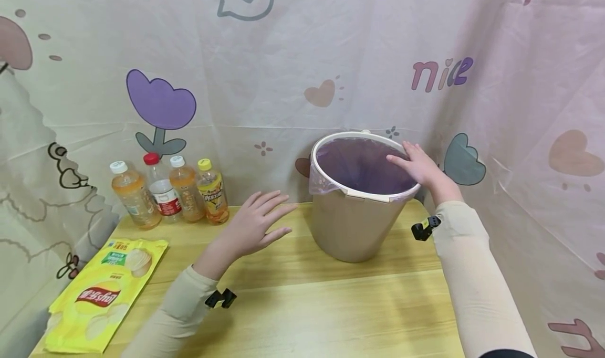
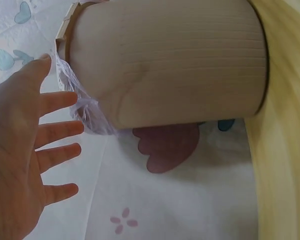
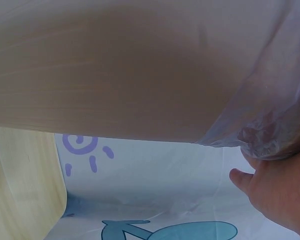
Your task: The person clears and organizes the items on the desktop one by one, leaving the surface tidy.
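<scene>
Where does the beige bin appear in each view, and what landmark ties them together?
Head: the bin is right of centre, upright on the table.
Left wrist: the bin is upper middle, sideways in the image.
Right wrist: the bin spans the upper part, cropped.
Shared landmark: the purplish overhanging liner.

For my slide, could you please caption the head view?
Left hand between four drink bottles and a bag-lined trash bin, right hand at its rim.

Between the left hand (image 1: 257,223) and right hand (image 1: 420,168) stood a bin (image 1: 352,227); left of the left hand, bottles (image 1: 168,201) stood behind a chip bag (image 1: 105,297).
</scene>
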`<state>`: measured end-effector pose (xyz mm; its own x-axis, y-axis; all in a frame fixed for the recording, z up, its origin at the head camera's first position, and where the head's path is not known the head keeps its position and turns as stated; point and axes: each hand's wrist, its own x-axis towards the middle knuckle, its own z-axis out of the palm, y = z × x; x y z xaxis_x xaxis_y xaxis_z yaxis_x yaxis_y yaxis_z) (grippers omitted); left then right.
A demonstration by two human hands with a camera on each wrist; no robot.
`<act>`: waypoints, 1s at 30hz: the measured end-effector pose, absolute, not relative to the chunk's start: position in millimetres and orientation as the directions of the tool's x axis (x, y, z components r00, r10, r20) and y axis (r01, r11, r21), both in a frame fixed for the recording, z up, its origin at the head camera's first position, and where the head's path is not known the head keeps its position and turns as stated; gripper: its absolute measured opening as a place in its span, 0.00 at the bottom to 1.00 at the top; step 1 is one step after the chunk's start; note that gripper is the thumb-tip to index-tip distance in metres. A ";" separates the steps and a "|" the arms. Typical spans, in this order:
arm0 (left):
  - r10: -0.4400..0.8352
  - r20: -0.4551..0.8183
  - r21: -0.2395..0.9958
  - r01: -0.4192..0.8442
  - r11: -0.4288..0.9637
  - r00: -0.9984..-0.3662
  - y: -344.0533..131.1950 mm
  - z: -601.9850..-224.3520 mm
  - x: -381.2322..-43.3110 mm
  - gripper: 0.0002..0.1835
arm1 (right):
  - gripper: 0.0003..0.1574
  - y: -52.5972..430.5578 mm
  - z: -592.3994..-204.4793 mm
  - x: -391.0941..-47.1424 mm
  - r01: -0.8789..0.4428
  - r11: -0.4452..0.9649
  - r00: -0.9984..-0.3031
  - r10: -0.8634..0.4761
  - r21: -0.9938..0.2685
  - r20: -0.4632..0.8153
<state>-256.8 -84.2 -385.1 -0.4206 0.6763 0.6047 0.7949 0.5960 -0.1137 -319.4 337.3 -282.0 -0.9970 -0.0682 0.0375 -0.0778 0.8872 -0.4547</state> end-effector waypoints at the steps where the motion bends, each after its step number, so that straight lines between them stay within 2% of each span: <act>1: 0.669 0.602 -0.104 0.789 0.606 -0.435 -86.8 -387.4 -254.5 0.33 | 0.59 337.7 -281.7 -319.5 -0.079 0.887 -0.997 -0.069 -0.455 0.039; 6: 0.632 0.618 -0.089 0.758 0.646 -0.467 -101.4 -396.8 -241.5 0.34 | 0.59 340.4 -280.3 -318.7 -0.080 0.885 -0.997 -0.069 -0.458 0.041; 13: 0.588 0.634 -0.077 0.716 0.694 -0.502 -127.5 -408.1 -225.5 0.30 | 0.58 341.2 -277.3 -316.3 -0.081 0.886 -0.997 -0.069 -0.456 0.044; 23: 0.537 0.618 -0.073 0.638 0.767 -0.575 -171.6 -418.5 -202.3 0.29 | 0.58 339.9 -279.7 -319.3 -0.091 0.889 -0.996 -0.075 -0.449 0.055; 26: 0.522 0.603 -0.081 0.605 0.792 -0.603 -187.3 -421.7 -193.9 0.30 | 0.58 339.2 -280.7 -320.1 -0.095 0.889 -0.995 -0.076 -0.447 0.059; 30: 0.476 0.564 -0.049 0.548 0.835 -0.675 -207.6 -426.4 -179.6 0.31 | 0.58 338.3 -280.9 -319.6 -0.095 0.889 -0.995 -0.080 -0.447 0.053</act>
